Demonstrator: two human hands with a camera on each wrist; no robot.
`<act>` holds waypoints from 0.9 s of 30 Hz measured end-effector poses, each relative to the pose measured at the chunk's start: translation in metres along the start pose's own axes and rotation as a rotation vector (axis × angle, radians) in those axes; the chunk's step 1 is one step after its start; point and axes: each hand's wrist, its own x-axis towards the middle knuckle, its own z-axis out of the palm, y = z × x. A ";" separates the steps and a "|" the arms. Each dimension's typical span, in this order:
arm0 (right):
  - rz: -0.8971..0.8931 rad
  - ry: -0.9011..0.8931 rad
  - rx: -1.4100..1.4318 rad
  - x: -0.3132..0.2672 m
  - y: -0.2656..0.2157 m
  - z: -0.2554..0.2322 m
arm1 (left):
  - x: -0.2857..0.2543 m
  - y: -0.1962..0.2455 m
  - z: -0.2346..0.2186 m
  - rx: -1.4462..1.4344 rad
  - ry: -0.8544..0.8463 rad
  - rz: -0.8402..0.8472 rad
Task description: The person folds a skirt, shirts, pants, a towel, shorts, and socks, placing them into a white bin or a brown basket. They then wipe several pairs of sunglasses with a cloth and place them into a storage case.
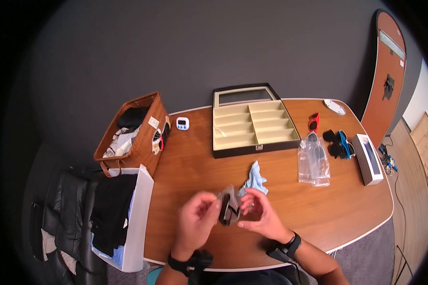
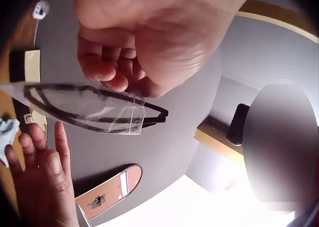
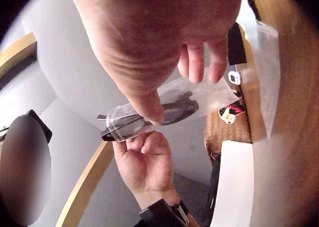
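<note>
Over the front of the table, my left hand (image 1: 199, 216) pinches a clear plastic bag (image 2: 119, 107) by the end where the temple tips of the dark-framed glasses (image 1: 227, 209) inside stick out. The glasses lie folded, their frame showing through the plastic in both wrist views. On the other side of the bag is my right hand (image 1: 266, 221), thumb and fingers spread apart; in the left wrist view its fingers stand clear of the bag. Just beyond the hands lies a crumpled light-blue cloth (image 1: 255, 179).
Behind stands a display case (image 1: 259, 147) with cream compartments and its lid up. To the right are clear bags (image 1: 314, 164), red sunglasses (image 1: 313, 122), black and blue sunglasses (image 1: 343, 145) and a white box (image 1: 368, 161). A wicker basket (image 1: 145, 147) and small timer (image 1: 182, 124) stand left.
</note>
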 end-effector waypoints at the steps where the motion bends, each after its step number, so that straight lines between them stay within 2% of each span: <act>1: -0.011 -0.003 0.023 0.000 0.003 -0.001 | 0.003 -0.003 0.001 0.035 0.023 -0.019; 4: -0.079 0.044 -0.123 0.000 0.003 -0.002 | 0.008 0.003 0.002 0.065 0.021 0.001; 8: -0.160 0.079 -0.236 0.004 -0.002 0.000 | 0.003 0.006 0.007 -0.085 -0.032 0.014; 10: -0.281 0.107 -0.486 0.001 -0.009 0.002 | 0.000 0.005 0.012 -0.147 -0.054 0.004; 13: -0.308 0.149 -0.618 -0.002 -0.021 0.015 | 0.000 -0.004 0.029 -0.275 -0.113 -0.033; 14: -0.255 0.185 -0.572 -0.004 -0.016 0.019 | 0.001 -0.010 0.036 -0.258 -0.106 0.009; 17: -0.205 0.173 -0.551 -0.005 -0.005 0.016 | 0.004 -0.021 0.042 -0.351 -0.123 -0.015; 20: -0.171 0.204 -0.445 -0.001 0.000 0.003 | 0.012 -0.030 0.040 -0.283 -0.134 0.088; 22: -0.064 0.260 -0.237 0.009 -0.005 -0.006 | 0.017 -0.030 0.034 -0.296 -0.130 0.042; 24: 0.053 0.217 -0.262 0.033 -0.032 -0.020 | 0.026 -0.051 0.022 -0.284 -0.122 0.051; 26: -0.046 0.180 -0.391 0.072 -0.045 -0.037 | 0.036 -0.083 0.010 -0.190 -0.099 -0.021; 27: -0.108 0.134 -0.641 0.093 -0.057 -0.046 | 0.038 -0.093 0.006 -0.133 -0.089 -0.017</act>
